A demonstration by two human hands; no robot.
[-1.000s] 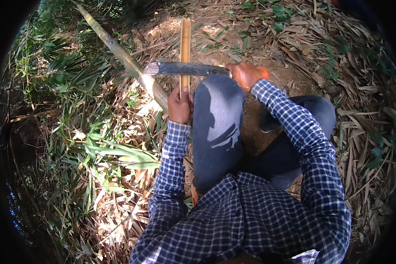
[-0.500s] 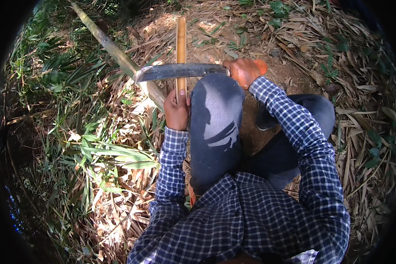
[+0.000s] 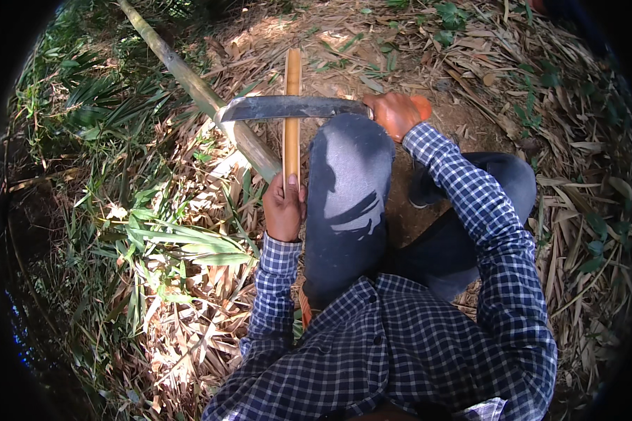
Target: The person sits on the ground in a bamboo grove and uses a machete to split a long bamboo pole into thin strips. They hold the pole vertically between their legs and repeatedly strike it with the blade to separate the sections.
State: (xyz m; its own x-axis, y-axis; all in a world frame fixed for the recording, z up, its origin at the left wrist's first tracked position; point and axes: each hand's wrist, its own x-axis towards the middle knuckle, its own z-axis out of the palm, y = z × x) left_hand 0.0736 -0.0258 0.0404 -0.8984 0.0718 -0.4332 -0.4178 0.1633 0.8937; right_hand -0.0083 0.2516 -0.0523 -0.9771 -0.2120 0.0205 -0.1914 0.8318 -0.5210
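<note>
split bamboo (image 3: 292, 144) extends forward from left fingers (image 3: 292, 186), closed around its near end; right fingers (image 3: 381, 106) clench the knife (image 3: 281, 107).

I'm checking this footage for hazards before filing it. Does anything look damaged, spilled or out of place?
Nothing looks spilled or damaged. The right hand holds the curved knife, its blade crossing the split bamboo strip held by the left hand. Dry leaves litter the ground, which seems normal outdoors.
</note>
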